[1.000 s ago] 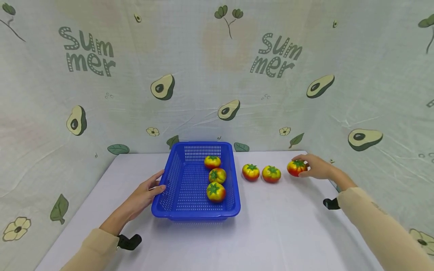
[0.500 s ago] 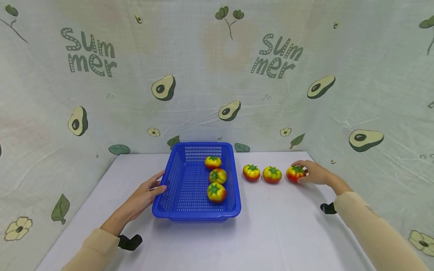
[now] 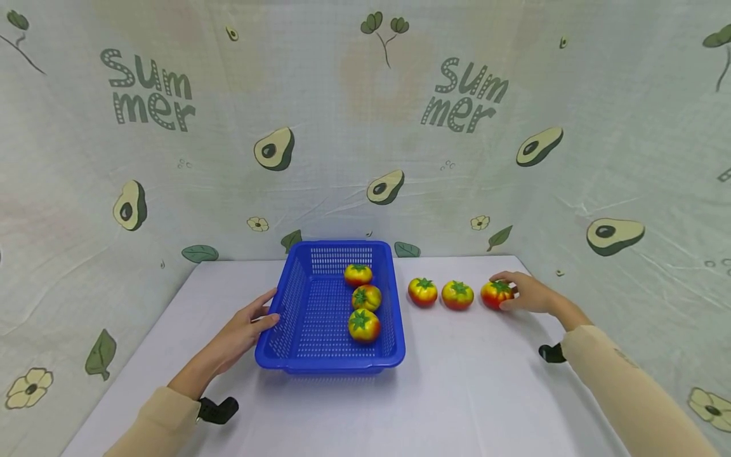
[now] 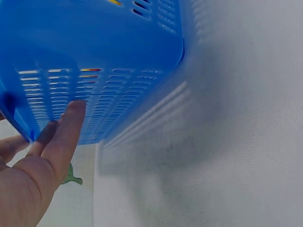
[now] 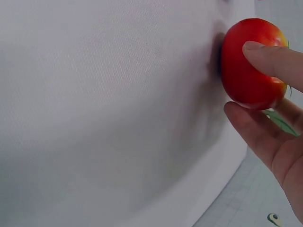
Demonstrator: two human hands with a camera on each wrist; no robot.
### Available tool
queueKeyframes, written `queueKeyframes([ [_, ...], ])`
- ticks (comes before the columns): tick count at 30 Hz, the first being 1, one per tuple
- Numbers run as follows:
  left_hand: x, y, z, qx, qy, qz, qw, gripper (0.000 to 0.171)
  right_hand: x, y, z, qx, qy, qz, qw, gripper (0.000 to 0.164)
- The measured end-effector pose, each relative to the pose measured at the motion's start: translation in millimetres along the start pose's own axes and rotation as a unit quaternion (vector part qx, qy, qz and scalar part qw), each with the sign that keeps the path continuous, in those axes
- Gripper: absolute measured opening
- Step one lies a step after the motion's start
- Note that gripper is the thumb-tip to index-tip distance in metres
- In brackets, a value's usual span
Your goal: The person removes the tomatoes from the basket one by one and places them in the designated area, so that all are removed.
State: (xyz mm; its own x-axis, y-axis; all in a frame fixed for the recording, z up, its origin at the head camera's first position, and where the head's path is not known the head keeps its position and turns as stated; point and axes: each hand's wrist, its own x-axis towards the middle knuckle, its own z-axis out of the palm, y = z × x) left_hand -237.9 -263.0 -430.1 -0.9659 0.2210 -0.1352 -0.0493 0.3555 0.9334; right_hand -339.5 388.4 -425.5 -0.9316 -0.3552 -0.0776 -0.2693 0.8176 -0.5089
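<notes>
A blue plastic basket (image 3: 331,363) stands on the white table with 3 red-yellow tomatoes along its right side, one of them the front tomato (image 3: 363,325). My left hand (image 3: 242,330) touches the basket's left side, its fingers fairly straight; in the left wrist view one finger (image 4: 71,123) lies against the slotted outer wall. At the right end of a row, my right hand (image 3: 528,293) holds a tomato (image 3: 495,295) on the table. The right wrist view has the thumb on one side of this tomato (image 5: 236,71) and fingers on the other.
Two more tomatoes, a left one (image 3: 422,292) and a middle one (image 3: 457,296), sit between the basket and my right hand. A printed cloth (image 3: 320,197) hangs behind the table (image 3: 457,381) and along both its sides.
My right hand has shifted slightly left and nearer with the tomato, bringing it closer to the other two in the row. The left hand and the basket stay in place.
</notes>
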Motion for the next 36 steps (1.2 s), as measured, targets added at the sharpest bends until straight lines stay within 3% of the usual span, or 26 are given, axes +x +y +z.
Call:
queueKeyframes([
  [17,1.4,2.5,0.0,0.001,-0.007,-0.001,1.0,0.077,-1.0,-1.4,-2.2,0.017,-0.015,0.0,1.0,0.07],
  [36,1.7,-1.0,-1.7,0.0,-0.008,0.007,0.9999,0.078,-0.7,-30.5,-22.7,-0.008,0.011,-0.04,0.999,0.068],
])
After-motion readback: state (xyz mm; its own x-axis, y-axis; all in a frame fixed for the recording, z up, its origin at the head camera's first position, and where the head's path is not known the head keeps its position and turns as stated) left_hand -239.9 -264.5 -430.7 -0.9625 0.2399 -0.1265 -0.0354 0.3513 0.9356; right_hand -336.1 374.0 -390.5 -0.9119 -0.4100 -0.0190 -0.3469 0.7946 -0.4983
